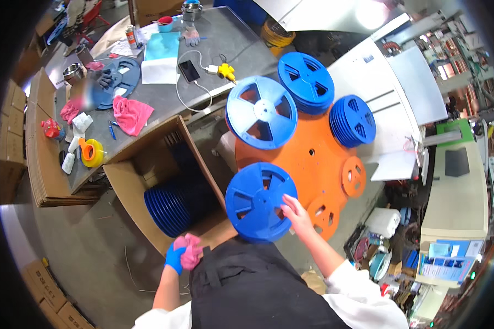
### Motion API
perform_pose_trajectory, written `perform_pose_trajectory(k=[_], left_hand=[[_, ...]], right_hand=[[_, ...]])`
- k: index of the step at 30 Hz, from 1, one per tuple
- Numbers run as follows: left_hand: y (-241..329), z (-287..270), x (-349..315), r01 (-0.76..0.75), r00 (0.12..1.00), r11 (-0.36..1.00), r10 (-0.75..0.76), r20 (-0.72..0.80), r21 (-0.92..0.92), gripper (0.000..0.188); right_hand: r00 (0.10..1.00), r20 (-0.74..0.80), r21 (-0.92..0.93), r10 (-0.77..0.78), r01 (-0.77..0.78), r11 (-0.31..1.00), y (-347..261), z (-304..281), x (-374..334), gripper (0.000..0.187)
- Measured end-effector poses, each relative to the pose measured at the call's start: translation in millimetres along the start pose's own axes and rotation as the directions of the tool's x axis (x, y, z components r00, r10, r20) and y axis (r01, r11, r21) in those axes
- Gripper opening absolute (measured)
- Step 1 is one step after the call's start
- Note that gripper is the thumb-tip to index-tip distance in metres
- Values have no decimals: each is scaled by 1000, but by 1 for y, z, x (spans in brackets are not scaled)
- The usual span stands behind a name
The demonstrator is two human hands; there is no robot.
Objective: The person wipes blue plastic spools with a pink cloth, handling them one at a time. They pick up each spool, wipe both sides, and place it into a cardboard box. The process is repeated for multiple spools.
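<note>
My left hand (174, 259), in a blue glove, is closed around a crumpled pink cloth (188, 251) beside the cardboard box. My right hand (297, 215) is bare, its fingers stretched over the right rim of a blue plastic reel (247, 200); the thumb is hard to make out. This reel lies in front of my apron, at the near side of an orange round table (296, 159). Farther round that table are a lighter blue reel (240, 112) with a white centre, a stack of blue reels (307, 74), another blue stack (357, 118) and orange discs (354, 176).
Several blue reels (167, 211) stand inside an open cardboard box (126, 189) on my left. Behind it, a grey worktable (230, 44) holds a pink cloth (133, 115), a phone (189, 71), a yellow bottle (92, 153) and a grey-blue reel (125, 79). White panels stand at right.
</note>
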State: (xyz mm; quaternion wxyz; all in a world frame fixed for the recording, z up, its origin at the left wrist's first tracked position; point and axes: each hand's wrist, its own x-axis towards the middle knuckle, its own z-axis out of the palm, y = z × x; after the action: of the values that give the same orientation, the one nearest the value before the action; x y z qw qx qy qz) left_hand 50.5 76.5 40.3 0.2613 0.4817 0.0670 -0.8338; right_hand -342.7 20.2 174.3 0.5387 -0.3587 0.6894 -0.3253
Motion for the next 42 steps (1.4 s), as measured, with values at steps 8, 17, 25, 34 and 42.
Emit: perform_pose_trajectory(k=[8,17,25,34,42], left_hand=[[-138,-50,5,-206,908,830,359,-214,518,36],[-164,15,-12,-186,928,979,203,-312,83,36],[-148,7,-25,-204,961,978,210,-178,52,39],[-143,-108,9,-348,728,720,611,-312,600,34],[-30,-29,-52,-424,821,862,496,-284,279,42]], right_hand=[[910,220,-834,-351,362,416,-9,42,286,79],[962,211,-910,-174,259,323,19,75,333,68],[978,173,-892,-113,204,404,-9,81,312,61],[898,193,-766,-395,390,512,-136,4,212,37],[934,-239,234,-264,319,918,-152,-65,-60,26]])
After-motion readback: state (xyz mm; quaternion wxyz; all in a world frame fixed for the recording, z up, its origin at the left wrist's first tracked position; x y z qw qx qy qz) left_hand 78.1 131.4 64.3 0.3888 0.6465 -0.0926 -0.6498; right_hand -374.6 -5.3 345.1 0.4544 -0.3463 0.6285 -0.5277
